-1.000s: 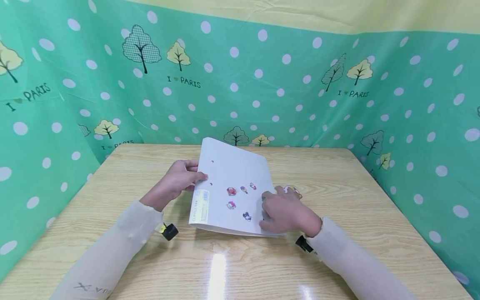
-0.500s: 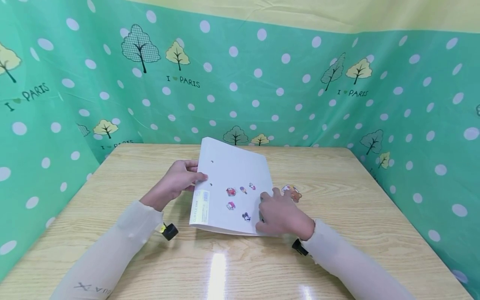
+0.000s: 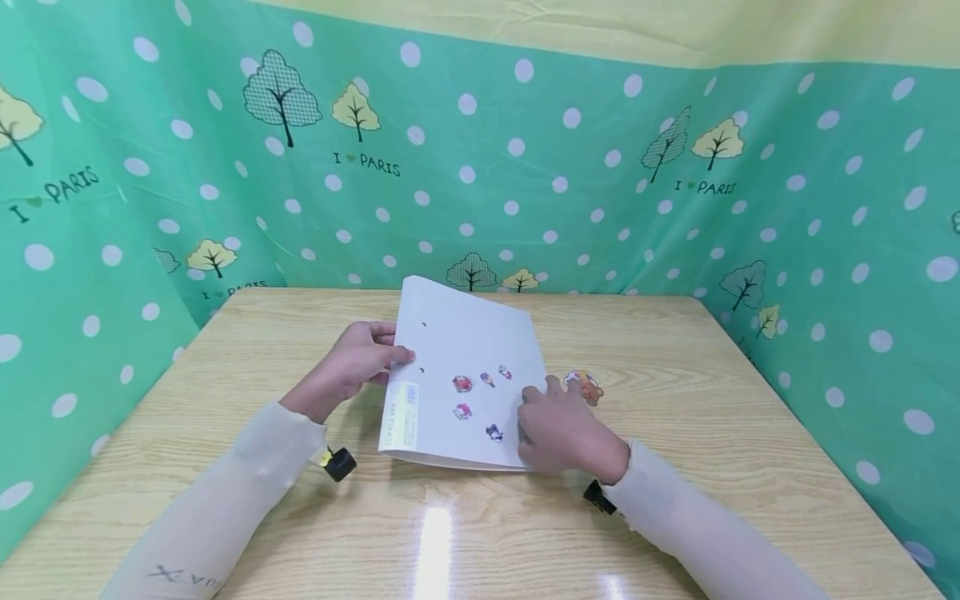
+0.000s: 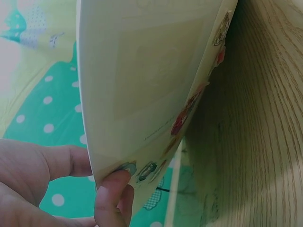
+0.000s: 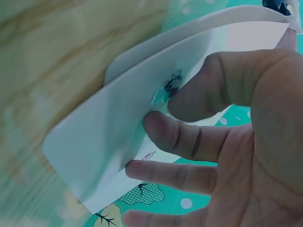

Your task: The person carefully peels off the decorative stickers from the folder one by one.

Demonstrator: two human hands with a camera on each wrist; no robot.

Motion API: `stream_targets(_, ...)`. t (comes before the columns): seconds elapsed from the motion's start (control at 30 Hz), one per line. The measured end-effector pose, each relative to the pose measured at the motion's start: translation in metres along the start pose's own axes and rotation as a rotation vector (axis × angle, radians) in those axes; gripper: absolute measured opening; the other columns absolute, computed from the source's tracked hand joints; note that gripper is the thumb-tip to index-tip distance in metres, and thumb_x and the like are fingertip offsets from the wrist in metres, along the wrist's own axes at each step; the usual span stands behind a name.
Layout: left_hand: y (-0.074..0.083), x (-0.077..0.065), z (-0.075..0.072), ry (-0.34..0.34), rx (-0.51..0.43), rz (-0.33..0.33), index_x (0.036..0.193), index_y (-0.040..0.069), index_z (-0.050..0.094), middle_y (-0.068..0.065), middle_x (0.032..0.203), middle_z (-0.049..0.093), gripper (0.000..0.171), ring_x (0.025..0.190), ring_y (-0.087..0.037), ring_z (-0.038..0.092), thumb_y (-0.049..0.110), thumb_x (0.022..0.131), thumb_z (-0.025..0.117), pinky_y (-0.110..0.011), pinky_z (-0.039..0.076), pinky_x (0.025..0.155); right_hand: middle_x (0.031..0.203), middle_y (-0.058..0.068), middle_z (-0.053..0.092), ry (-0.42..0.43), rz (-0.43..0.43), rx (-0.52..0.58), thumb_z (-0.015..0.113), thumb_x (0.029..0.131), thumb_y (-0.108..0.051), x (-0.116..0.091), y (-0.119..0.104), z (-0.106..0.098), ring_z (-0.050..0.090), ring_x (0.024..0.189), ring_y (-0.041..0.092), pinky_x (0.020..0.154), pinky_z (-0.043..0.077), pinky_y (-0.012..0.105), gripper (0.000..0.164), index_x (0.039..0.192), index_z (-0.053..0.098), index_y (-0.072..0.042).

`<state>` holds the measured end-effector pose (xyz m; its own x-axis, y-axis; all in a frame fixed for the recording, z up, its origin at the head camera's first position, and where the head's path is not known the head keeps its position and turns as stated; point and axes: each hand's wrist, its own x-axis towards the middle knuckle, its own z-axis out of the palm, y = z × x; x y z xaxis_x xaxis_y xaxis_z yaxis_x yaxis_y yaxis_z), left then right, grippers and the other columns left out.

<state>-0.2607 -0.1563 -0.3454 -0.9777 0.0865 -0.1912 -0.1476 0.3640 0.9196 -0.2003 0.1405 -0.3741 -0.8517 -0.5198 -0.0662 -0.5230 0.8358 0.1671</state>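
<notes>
A white clip file folder (image 3: 474, 333) stands tilted over the table, its front cover dotted with several small cartoon stickers (image 3: 462, 383). My left hand (image 3: 354, 358) grips its spine edge, thumb on the front and fingers behind. In the left wrist view, those fingers pinch the edge beside more stickers (image 4: 147, 171). My right hand (image 3: 566, 429) is at the cover's right edge. In the right wrist view, its thumb and index fingertip lie close together at a dark-and-teal sticker (image 5: 165, 89), while the other fingers extend loosely along the cover.
A flat bear-shaped cartoon cutout (image 3: 588, 386) lies on the table just beyond my right fingers. Under everything is a light wood table (image 3: 300, 517). A green polka-dot cloth (image 3: 465, 150) hangs behind it and along both sides.
My right hand has shifted slightly left along the cover, uncovering more of the bear-shaped cutout. My left hand and the folder have stayed almost still.
</notes>
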Motion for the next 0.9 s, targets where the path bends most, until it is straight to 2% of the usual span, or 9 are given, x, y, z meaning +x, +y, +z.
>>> stream_targets(0.13,0.0,0.0,-0.001,0.008,0.009,-0.005,0.143,-0.001,0.051,-0.018,0.125,0.063,0.054,0.092,-0.024,0.067,0.009,0.094,0.071,-0.032,0.058,0.071,0.091,0.0,0.06,0.006,-0.004,0.039,0.065,0.085,-0.029,-0.002,0.001,-0.003,0.054,0.095,0.032,0.081,0.044,0.057,0.027,0.059,0.057,-0.022)
stream_targets(0.33,0.002,-0.001,-0.002,0.011,0.017,-0.011,0.145,-0.001,0.05,-0.018,0.126,0.064,0.056,0.093,-0.024,0.067,0.011,0.094,0.071,-0.031,0.058,0.071,0.087,-0.004,0.058,-0.027,0.006,0.065,0.063,0.084,-0.03,-0.005,0.004,-0.011,0.05,0.087,0.027,0.071,0.039,0.048,0.029,0.057,0.057,-0.022)
stream_targets(0.47,0.002,0.0,-0.001,0.013,0.02,-0.011,0.145,-0.001,0.05,-0.018,0.126,0.063,0.056,0.093,-0.024,0.066,0.01,0.094,0.071,-0.031,0.058,0.071,0.086,-0.004,0.056,-0.05,-0.002,0.042,0.064,0.083,-0.032,-0.005,0.004,-0.011,0.049,0.086,0.027,0.073,0.04,0.051,0.026,0.06,0.057,-0.024)
stream_targets(0.67,0.001,0.001,-0.001,0.011,0.011,-0.01,0.144,-0.001,0.05,-0.018,0.126,0.062,0.056,0.092,-0.024,0.066,0.01,0.093,0.071,-0.031,0.057,0.071,0.09,0.0,0.06,-0.035,0.006,0.032,0.065,0.084,-0.038,-0.004,0.001,-0.006,0.055,0.102,0.035,0.086,0.042,0.067,0.029,0.06,0.056,-0.024)
stream_targets(0.9,-0.001,0.002,-0.001,0.01,0.006,-0.006,0.144,-0.001,0.05,-0.018,0.126,0.062,0.057,0.092,-0.024,0.067,0.01,0.093,0.071,-0.032,0.058,0.072,0.093,0.003,0.064,-0.012,0.024,0.027,0.064,0.084,-0.036,-0.004,-0.003,-0.005,0.057,0.103,0.037,0.086,0.044,0.066,0.03,0.059,0.056,-0.022)
